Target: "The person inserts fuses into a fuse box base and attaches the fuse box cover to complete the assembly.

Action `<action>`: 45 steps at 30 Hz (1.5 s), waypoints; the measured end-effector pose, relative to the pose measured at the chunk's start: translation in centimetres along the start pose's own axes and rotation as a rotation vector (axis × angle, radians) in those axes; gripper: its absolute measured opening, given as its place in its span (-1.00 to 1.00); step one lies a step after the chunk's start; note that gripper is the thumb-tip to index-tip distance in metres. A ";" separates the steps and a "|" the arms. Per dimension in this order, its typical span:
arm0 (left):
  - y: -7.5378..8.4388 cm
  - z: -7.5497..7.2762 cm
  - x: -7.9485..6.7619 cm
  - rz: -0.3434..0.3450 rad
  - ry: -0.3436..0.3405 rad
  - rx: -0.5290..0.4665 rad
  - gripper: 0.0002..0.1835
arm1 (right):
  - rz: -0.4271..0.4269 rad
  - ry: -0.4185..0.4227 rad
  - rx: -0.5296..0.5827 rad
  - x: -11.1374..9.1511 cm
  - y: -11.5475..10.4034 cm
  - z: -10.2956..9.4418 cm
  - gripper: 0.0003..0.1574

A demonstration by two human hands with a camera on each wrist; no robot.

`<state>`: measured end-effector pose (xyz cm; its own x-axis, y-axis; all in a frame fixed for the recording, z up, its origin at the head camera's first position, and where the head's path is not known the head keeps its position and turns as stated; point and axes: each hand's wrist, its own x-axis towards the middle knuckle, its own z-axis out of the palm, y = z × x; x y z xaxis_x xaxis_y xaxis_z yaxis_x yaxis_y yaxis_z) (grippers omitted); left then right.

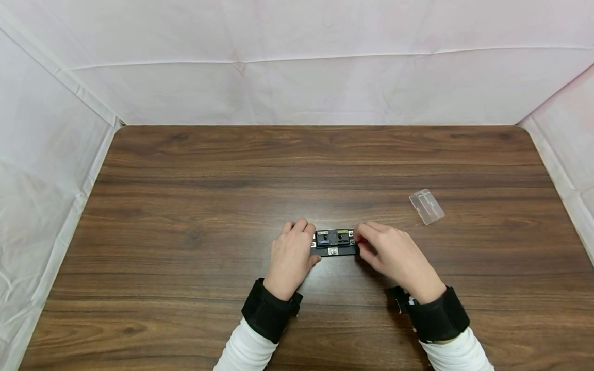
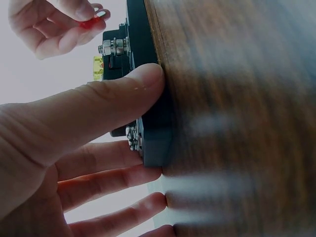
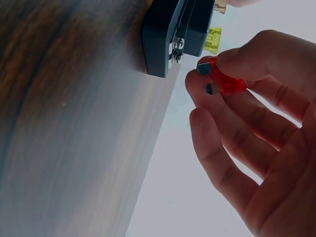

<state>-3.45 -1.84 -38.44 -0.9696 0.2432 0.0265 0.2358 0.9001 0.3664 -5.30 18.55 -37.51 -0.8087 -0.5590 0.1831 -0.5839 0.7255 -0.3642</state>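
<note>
A black fuse block with metal terminal screws lies flat on the table. My left hand grips its left end, the thumb along the near side and the fingers at the far side. My right hand is at the block's right end in the head view. Between thumb and forefinger it pinches a red blade fuse, whose metal prongs point toward the block, apart from it. A yellow blade fuse stands in the block, and a tan one shows beyond it.
A clear plastic cover lies on the wooden table, beyond my right hand and to its right. White cloth walls rise behind the table and along both sides.
</note>
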 end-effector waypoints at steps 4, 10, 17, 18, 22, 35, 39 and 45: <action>0.0 0.0 0.0 0.005 0.008 0.000 -0.53 | -0.005 0.011 -0.007 0.0 0.0 0.1 -0.79; 0.0 -0.1 0.0 0.004 0.006 -0.003 -0.53 | -0.011 0.034 -0.013 0.1 0.0 0.2 -0.78; 0.0 -0.1 0.0 0.002 0.013 -0.004 -0.53 | -0.014 0.054 -0.013 0.2 -0.2 0.3 -0.80; 0.0 -0.1 0.0 0.001 0.011 -0.004 -0.53 | -0.014 0.053 -0.012 0.2 -0.2 0.4 -0.80; 0.1 -0.1 0.0 0.000 0.001 0.003 -0.53 | -0.013 0.046 -0.011 0.2 -0.3 0.5 -0.81; 0.0 -0.1 -0.1 -0.004 0.003 0.008 -0.53 | -0.019 0.065 -0.014 0.3 -0.5 0.2 -0.82; 0.0 -0.1 -0.1 -0.005 0.009 0.009 -0.53 | -0.021 0.057 -0.006 0.4 -0.6 0.2 -0.81; 0.0 0.0 0.0 -0.007 0.001 0.013 -0.51 | -0.025 0.043 0.028 0.6 -0.9 0.3 -0.79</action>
<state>-3.41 -1.82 -38.39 -0.9713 0.2364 0.0245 0.2296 0.9063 0.3549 -5.25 17.43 -37.35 -0.7963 -0.5588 0.2316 -0.6026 0.6996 -0.3839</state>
